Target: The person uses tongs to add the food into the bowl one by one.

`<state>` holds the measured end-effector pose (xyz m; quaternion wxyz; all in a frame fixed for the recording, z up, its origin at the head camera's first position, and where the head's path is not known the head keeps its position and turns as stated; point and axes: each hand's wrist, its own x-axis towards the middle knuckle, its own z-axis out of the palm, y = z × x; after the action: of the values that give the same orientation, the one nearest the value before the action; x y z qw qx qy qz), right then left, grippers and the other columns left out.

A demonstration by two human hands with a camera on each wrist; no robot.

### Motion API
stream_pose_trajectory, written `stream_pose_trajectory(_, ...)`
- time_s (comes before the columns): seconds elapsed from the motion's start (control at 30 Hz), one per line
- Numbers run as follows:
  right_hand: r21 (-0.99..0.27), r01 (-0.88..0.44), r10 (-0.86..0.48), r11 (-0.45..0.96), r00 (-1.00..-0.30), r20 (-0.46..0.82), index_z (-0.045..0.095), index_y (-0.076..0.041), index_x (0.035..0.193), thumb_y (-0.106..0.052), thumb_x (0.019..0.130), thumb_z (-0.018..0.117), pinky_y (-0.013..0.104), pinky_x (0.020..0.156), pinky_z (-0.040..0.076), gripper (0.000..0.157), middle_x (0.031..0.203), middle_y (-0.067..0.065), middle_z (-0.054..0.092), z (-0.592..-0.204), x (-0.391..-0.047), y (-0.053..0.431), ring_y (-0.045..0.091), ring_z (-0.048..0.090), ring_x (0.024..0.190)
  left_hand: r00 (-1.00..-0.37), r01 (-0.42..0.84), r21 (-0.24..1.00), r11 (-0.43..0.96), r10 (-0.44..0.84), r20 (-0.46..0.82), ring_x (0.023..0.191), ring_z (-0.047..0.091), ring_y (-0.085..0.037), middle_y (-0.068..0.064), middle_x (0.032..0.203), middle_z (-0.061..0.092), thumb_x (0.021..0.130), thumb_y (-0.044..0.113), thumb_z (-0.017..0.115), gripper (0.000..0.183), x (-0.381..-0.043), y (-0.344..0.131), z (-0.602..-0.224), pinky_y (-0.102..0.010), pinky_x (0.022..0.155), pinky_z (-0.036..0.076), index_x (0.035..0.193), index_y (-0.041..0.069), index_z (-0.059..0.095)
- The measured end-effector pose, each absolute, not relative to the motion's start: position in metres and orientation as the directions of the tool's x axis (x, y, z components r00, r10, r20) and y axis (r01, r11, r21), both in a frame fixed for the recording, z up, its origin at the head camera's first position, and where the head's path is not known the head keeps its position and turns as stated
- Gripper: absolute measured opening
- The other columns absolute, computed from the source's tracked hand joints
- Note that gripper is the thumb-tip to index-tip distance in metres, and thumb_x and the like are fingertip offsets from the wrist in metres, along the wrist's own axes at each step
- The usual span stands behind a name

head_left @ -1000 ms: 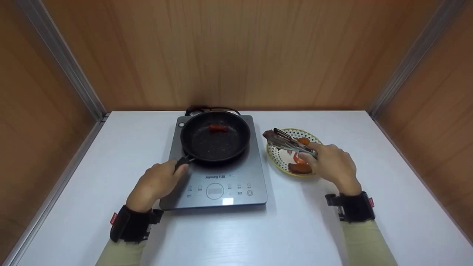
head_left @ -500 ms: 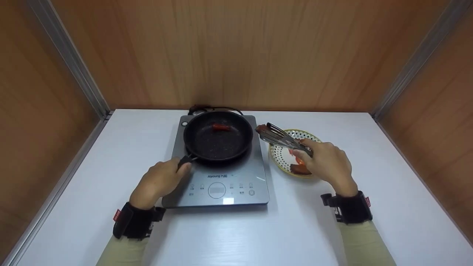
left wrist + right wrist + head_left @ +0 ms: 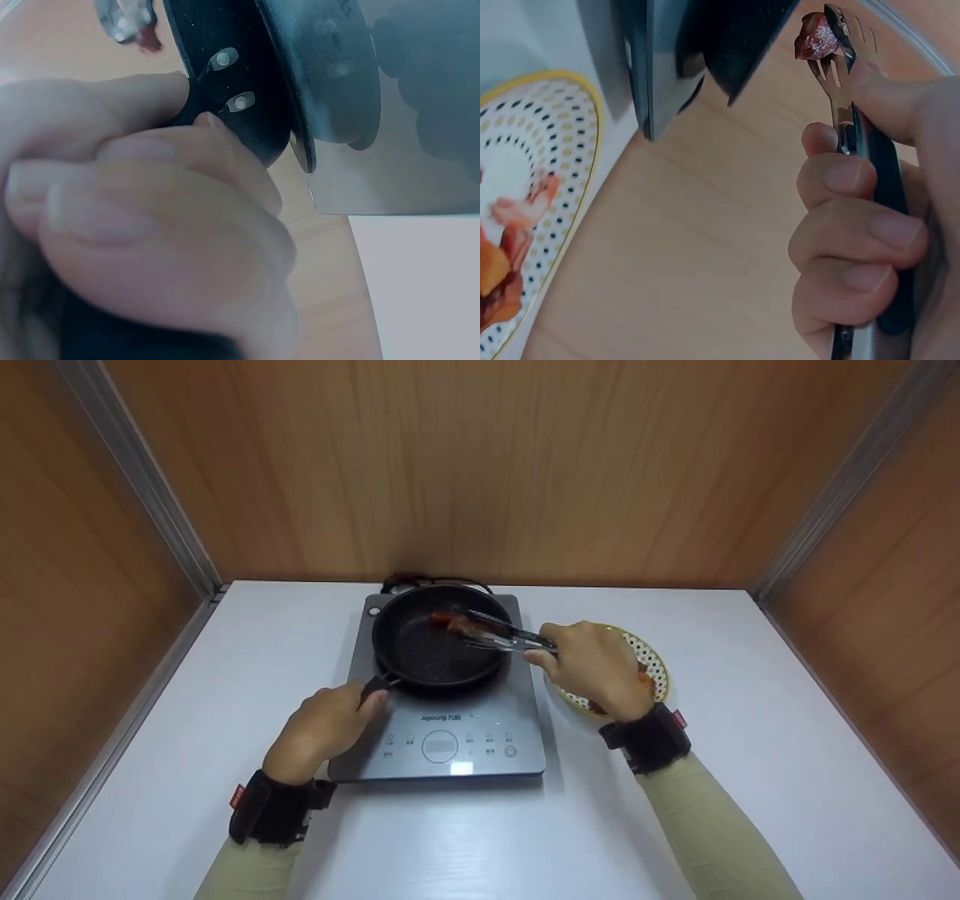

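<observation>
My left hand (image 3: 326, 727) grips the black handle (image 3: 377, 685) of a dark frying pan (image 3: 420, 656) standing on an induction cooker. In the left wrist view its fingers (image 3: 172, 225) wrap round the handle close to the pan's riveted side. My right hand (image 3: 589, 667) holds slotted metal tongs (image 3: 499, 639), which reach over the pan's right rim. Between the tongs' ends is a reddish-brown food piece (image 3: 817, 36), seen best in the right wrist view. A red food piece (image 3: 441, 617) lies in the pan near those ends; whether the two touch, I cannot tell.
The grey induction cooker (image 3: 487, 712) lies on a white table (image 3: 465, 840). A dotted, yellow-rimmed plate (image 3: 660, 660) with several food pieces is partly under my right forearm. Black cable (image 3: 457, 579) runs behind the cooker. Wooden panels (image 3: 480, 472) enclose the table's back and sides.
My right hand has moved left from over the plate, carrying the tongs and the food piece over the pan. The left hand still grips the handle.
</observation>
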<state>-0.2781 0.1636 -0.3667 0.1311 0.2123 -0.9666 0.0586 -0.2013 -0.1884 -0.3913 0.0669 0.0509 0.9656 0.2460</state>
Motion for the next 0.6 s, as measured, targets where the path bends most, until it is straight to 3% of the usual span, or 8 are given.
stream_pose_trajectory(0.3,-0.056,-0.367,-0.354,0.929,-0.922,0.158,0.074,-0.015,0.115,-0.06,0.102,0.063,0.051,0.069,0.053,0.048,0.098,0.012,0.073,-0.366,-0.296,0.119,0.033,0.068,0.082,-0.984,0.049,0.489,0.871,0.125,-0.124,0.08,0.059,-0.029,-0.013,0.088,0.063,0.114,0.041,0.046,0.038,-0.204,-0.181,-0.388,-0.043,0.067,0.046,0.104,0.007,0.059)
stream_pose_trajectory(0.6,-0.03,-0.338,-0.331,0.941,-0.933,0.143,0.076,-0.015,0.116,-0.061,0.099,0.066,0.053,0.075,0.057,0.05,0.106,0.014,0.077,-0.379,-0.312,0.081,0.037,0.073,0.091,-0.985,0.027,0.496,0.868,0.109,-0.137,0.078,0.058,-0.027,-0.012,0.087,0.062,0.114,0.042,0.046,0.039,-0.2,-0.183,-0.39,-0.041,0.065,0.044,0.107,0.005,0.058)
